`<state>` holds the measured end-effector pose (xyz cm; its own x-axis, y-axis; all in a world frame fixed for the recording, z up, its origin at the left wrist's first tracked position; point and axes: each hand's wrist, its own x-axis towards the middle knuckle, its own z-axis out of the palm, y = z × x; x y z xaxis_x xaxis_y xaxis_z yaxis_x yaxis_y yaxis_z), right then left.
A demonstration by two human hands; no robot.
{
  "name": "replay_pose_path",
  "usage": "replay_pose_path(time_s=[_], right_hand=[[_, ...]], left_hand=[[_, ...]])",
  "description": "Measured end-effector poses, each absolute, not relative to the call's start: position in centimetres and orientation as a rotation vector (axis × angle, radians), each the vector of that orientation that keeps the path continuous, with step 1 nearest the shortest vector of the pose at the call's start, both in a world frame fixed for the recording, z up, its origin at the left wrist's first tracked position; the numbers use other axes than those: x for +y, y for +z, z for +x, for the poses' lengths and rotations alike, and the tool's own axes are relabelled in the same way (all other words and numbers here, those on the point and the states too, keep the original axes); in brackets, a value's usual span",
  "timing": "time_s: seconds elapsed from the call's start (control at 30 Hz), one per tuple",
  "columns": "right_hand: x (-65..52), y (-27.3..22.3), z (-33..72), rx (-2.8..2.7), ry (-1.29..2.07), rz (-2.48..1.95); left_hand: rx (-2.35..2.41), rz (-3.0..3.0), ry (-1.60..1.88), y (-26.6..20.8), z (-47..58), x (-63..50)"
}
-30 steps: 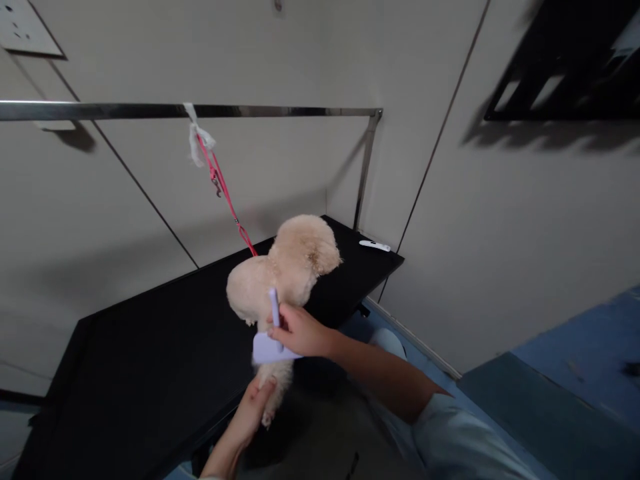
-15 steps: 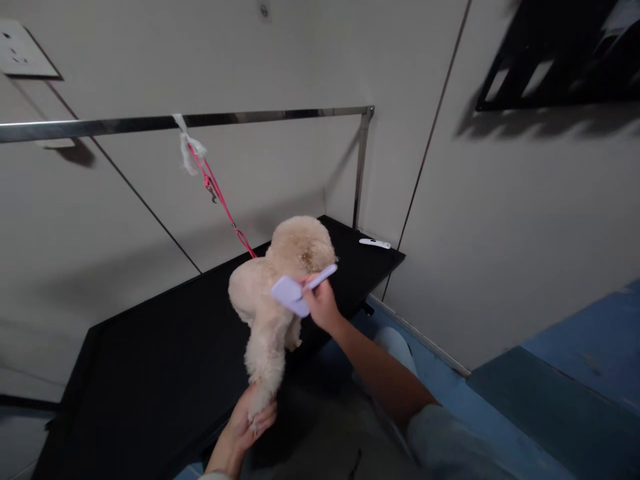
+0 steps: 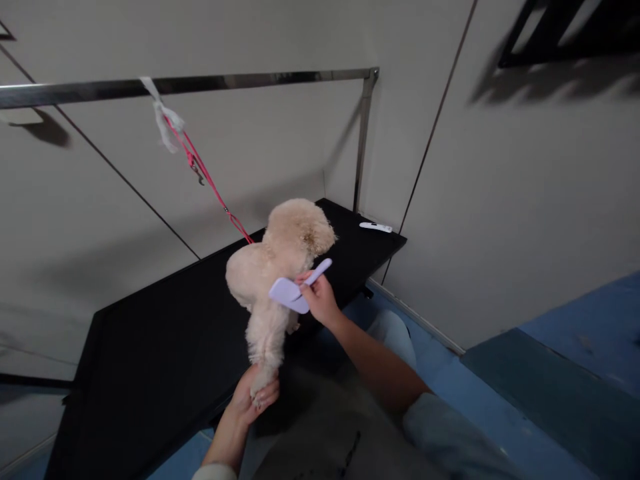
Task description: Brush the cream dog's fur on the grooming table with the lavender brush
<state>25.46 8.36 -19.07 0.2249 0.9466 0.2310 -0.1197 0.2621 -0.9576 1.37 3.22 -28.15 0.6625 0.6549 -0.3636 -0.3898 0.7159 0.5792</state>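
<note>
A fluffy cream-coloured dog (image 3: 295, 227) is on a black grooming table (image 3: 150, 360), its head turned to the right. One of its legs stretches toward me, and my left hand (image 3: 255, 395) is wrapped around the paw at its end. My right hand (image 3: 320, 299) grips a lilac slicker brush (image 3: 287, 293) by the handle. The brush head lies against the fur at the top of that leg; its bristle side is hidden. A pink leash (image 3: 213, 183) runs from the dog up to a metal rail.
The metal rail (image 3: 215, 83) spans the back of the table, with a white cloth strip (image 3: 163, 120) knotted round it. A white clipper-like tool (image 3: 376, 227) lies at the table's right end. A black rack (image 3: 590, 33) hangs on the right wall.
The camera view has shifted, so the rail sits higher. The dog's head has turned slightly to the right. The brush stays at the upper leg, and both hands keep their hold.
</note>
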Motion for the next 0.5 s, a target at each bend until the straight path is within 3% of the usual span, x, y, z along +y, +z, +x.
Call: replay_pose_path(time_s=[0.2, 0.33, 0.5], right_hand=[[7.8, -19.3, 26.1, -1.3, 1.113, -0.881], [7.8, -18.9, 26.9, -1.082, 0.776, -1.047], [7.6, -19.5, 26.5, -1.363, 1.13, -0.902]], left_hand=[[0.587, 0.496, 0.6, -27.7, 1.7, 3.2], [0.554, 0.5, 0.598, -28.1, 1.6, 3.3], [0.494, 0.494, 0.586, -28.5, 1.7, 3.2]])
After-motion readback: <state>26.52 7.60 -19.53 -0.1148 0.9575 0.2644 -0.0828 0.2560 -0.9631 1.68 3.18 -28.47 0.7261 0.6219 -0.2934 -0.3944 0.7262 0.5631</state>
